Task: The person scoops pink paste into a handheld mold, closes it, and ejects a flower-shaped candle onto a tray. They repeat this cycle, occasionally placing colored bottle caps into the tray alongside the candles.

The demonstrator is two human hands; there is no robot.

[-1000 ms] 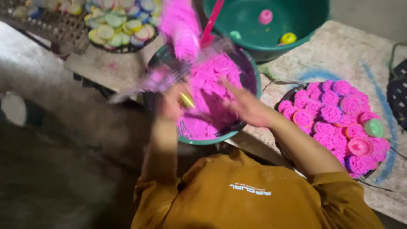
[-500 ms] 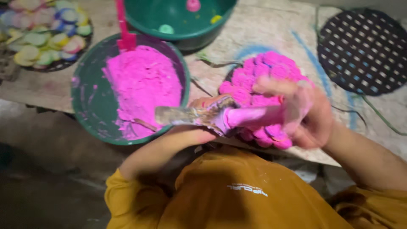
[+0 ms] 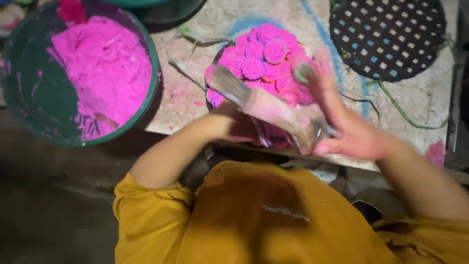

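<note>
My left hand [image 3: 233,123] grips a clear plastic bag [image 3: 273,110] smeared with pink paste, and the bag hides most of the hand. The bag lies slanted over a heap of pink rosette-shaped pieces [image 3: 264,51]. My right hand [image 3: 344,124] is blurred by motion. Its thumb side is at the bag's wide end and its pink-stained fingers reach up over the heap's right side. A small green piece [image 3: 303,73] shows by those fingertips. I cannot tell whether the right hand grips the bag.
A green basin [image 3: 154,93] of bright pink paste stands at the left, with a pink handle [image 3: 71,10] sticking out at its far side. A round black perforated tray [image 3: 386,39] lies at the back right. The stained slab's front edge [image 3: 342,164] runs just before my body.
The view has shifted right, so the basin sits further left. The bag has swung from pointing left to slanting up-left over the heap. My right hand has opened out and risen.
</note>
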